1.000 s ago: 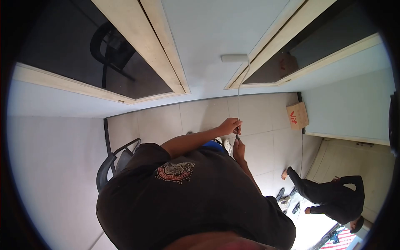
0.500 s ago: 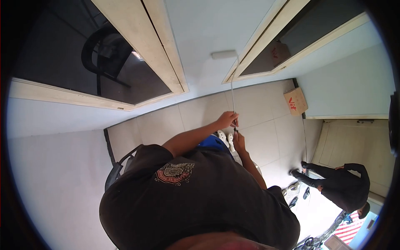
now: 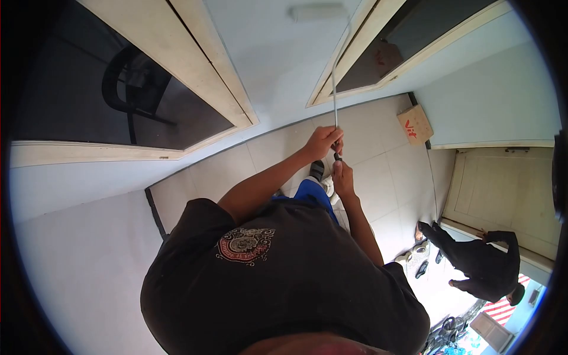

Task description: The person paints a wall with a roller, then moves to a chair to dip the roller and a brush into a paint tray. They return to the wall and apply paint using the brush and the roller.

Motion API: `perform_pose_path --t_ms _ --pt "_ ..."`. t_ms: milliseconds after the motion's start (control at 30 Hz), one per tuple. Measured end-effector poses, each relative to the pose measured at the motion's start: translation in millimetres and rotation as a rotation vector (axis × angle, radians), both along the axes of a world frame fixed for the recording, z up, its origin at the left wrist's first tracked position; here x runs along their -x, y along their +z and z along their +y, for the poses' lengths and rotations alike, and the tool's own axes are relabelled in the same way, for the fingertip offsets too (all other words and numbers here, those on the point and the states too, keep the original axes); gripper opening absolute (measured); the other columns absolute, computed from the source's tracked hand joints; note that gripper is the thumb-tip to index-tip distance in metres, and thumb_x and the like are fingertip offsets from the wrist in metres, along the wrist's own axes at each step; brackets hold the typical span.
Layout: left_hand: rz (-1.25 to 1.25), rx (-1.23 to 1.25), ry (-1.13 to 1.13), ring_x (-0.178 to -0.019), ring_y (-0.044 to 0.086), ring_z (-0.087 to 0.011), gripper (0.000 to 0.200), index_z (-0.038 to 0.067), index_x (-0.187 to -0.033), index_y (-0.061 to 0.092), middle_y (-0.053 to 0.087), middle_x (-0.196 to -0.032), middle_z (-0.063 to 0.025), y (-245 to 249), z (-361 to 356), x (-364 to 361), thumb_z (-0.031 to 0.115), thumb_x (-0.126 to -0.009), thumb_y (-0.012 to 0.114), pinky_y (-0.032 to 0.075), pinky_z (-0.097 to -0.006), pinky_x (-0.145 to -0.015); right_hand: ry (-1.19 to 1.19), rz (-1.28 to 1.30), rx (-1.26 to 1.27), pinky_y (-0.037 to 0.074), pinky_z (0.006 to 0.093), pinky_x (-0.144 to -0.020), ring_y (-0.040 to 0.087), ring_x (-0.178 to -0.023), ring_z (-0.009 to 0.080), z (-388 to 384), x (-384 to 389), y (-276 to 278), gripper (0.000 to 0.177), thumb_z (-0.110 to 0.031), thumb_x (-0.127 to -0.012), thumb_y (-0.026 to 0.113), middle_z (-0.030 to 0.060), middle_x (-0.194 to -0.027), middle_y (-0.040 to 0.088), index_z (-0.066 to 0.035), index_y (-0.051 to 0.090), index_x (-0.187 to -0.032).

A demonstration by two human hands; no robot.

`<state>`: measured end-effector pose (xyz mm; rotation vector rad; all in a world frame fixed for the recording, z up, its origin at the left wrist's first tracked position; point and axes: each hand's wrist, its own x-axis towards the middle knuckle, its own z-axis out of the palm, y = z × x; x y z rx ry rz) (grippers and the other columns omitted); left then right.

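Note:
A paint roller with a pale sleeve lies against the light blue wall between two window frames, slightly blurred. Its long thin metal rod runs down to both hands. My left hand is closed round the rod. Just below it, my right hand is wrapped round the dark lower end of the same roller.
A cardboard box stands on the tiled floor by the wall corner. At the right, another person in dark clothes stands near a cream door. Shoes lie on the floor nearby. A black chair shows in the left window.
The roller and both hands have moved upward in view, the roller now near the top edge. A dark-shod foot has come into view below my hands. The other person's legs and arm have shifted.

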<state>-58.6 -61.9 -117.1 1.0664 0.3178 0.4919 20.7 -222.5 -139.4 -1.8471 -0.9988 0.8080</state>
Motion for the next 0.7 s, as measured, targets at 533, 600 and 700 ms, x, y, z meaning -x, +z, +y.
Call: perform_pose_path --t_ms 533,600,700 --pt "0.048 0.146 -0.082 -0.077 0.069 -0.0215 0.031 0.002 -0.086 0.049 0.063 -0.075 -0.0091 -0.9 -31.7 6.4 0.024 -0.105 0.04 0.057 -0.0324 -0.071 0.054 0.03 0.206 0.043 0.0445 -0.061 0.057 -0.063 0.0401 -37.4 -11.7 23.7 0.036 -0.029 -0.099 0.045 0.0245 -0.069 0.058 0.003 0.058 -0.09" --pt "0.016 0.195 -0.134 -0.078 0.069 -0.0225 0.03 0.003 -0.087 0.049 0.064 -0.076 -0.0094 -2.9 -38.1 8.3 0.025 -0.105 0.04 0.057 -0.034 -0.071 0.043 0.031 0.249 0.043 0.0448 -0.061 0.057 -0.064 0.0404 -50.9 -10.7 26.2 0.036 -0.029 -0.099 0.045 0.0246 -0.069 0.058 0.003 0.058 -0.09" --pt "0.055 0.331 -0.164 -0.085 0.07 -0.0251 0.032 0.006 -0.087 0.049 0.065 -0.081 -0.0092 -24.3 -55.5 4.5 0.03 -0.106 0.037 0.057 -0.0344 -0.076 0.04 0.019 0.329 0.044 0.0461 -0.062 0.059 -0.065 0.0418 -68.9 -18.4 22.4 0.039 -0.031 -0.1 0.046 0.0253 -0.07 0.058 0.004 0.059 -0.09"
